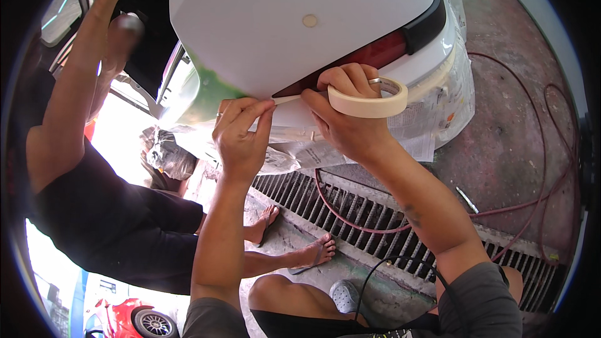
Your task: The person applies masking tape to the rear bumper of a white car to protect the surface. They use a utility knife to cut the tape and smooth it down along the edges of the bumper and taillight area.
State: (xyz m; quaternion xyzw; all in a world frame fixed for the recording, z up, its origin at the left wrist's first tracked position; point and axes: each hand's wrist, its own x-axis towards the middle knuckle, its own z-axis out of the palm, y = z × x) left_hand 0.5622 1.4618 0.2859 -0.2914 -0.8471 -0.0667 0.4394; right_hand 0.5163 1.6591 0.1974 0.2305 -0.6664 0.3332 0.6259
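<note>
Pinched between thumb and forefinger of my left hand (240, 141) is a short strip of masking tape (288, 99), held along the lower edge of the red tail light (380, 54). My right hand (354, 130) grips the cream roll of masking tape (369, 106), its fingers hooked over the top and through the ring. Both hands are close to the white car panel (256, 15), which carries a small round beige spot (309, 20). A green patch (216, 96) shows on the bodywork beside my left hand. Fingers cover part of the light's edge.
Plastic sheeting (462, 100) and newspaper wrap the car below the light. At left stands another person (119, 213), arms raised, in sandals. A floor grate (369, 213), a dark red hose (541, 131) and a black cable (400, 258) lie near my legs.
</note>
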